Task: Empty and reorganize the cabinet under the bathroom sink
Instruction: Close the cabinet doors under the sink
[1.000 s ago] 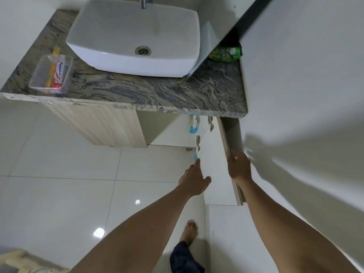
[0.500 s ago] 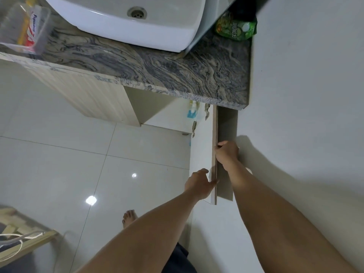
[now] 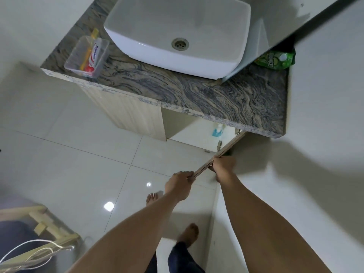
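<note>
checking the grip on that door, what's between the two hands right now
Only a short bare stretch of the cabinet door, its top edge, seen in the head view. The left hand grips its outer end, and the right hand grips it further along.

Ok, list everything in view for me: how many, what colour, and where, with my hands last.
counter: one, grey-brown veined, top centre
sink: one, white, on the counter
tray: one, clear, counter's left end
toothpaste: one, white and red, in the tray
toothbrush: one, orange, in the tray
pouch: one, green, counter's back right corner
bottle: one, blue and white, inside the cabinet
open door: one, pale wood, cabinet's right side, seen edge-on
closed door: one, pale wood, cabinet's left side
floor: one, glossy white tiles
frame: one, pale wood, bottom left
cord: one, white, by the frame
feet: two, bare, on the floor
hands: two, left hand and right hand both gripping the open door's edge
</note>
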Demonstrator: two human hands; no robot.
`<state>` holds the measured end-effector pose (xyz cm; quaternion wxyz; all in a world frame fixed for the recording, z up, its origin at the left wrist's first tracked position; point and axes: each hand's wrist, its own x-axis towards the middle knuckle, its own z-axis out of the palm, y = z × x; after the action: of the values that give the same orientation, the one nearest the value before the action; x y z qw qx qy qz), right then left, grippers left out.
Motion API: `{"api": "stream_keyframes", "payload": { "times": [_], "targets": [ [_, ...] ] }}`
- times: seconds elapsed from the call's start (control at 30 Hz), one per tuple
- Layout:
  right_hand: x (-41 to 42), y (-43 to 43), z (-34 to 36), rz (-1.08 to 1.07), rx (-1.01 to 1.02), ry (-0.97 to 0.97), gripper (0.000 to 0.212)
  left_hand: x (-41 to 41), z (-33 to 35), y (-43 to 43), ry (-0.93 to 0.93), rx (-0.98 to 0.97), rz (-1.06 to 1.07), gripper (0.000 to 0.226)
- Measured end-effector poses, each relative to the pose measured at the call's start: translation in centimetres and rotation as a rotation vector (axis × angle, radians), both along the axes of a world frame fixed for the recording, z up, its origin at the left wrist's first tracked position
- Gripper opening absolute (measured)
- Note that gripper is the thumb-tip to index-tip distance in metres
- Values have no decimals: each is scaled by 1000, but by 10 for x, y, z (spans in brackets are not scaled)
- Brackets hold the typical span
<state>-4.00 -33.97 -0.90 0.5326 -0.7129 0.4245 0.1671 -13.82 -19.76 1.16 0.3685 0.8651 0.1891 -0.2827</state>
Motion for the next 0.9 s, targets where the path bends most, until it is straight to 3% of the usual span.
{"api": "stream_keyframes", "payload": {
  "times": [0.1, 0.27, 0.37, 0.47, 0.7, 0.9],
  "targets": [
    [24, 28, 2, -6, 30, -3, 5, 30, 2, 39, -96, 117, -30, 31],
    [41, 68, 5, 142, -396, -188, 41, 93, -5, 95, -188, 226, -242, 31],
    [37, 86, -9, 354, -630, -363, 33, 120, -7, 114, -258, 339, -435, 29],
    [34, 106, -11, 465, -710, -523, 19, 142, -10, 125, -330, 399, -498, 25],
    [43, 137, -18, 515, -711, -450, 45, 188, -14, 138, -395, 415, -556, 24],
    [48, 139, -14, 874, -921, -280, 76, 178, -23, 147, -587, 337, -474, 35]
  ]
}}
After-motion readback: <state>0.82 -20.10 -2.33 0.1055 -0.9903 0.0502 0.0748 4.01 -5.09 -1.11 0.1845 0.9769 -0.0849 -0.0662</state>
